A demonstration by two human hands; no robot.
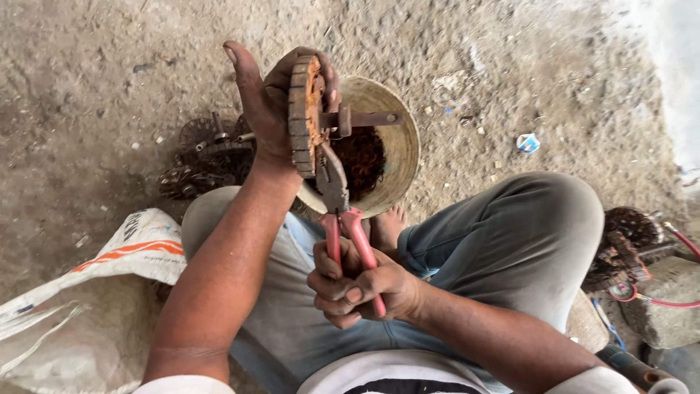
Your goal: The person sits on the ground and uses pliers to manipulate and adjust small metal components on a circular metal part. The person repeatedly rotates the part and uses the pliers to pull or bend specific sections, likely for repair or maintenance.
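My left hand (264,102) grips a rusty round rotor (304,115), held on edge above my lap, with its shaft (368,118) sticking out to the right. Pliers (343,211) with pink handles are clamped in my right hand (361,288). Their dark jaws reach up and bite at the rotor's lower face. Both hands work over my knees in grey trousers.
Beyond the rotor stands a tan bucket (401,146) holding dark reddish wire scrap. A pile of dark rusty rotors (208,157) lies on the dirt floor at the left. A white sack (87,299) sits at lower left. More rusty parts (627,248) and a stone block (674,299) are at the right.
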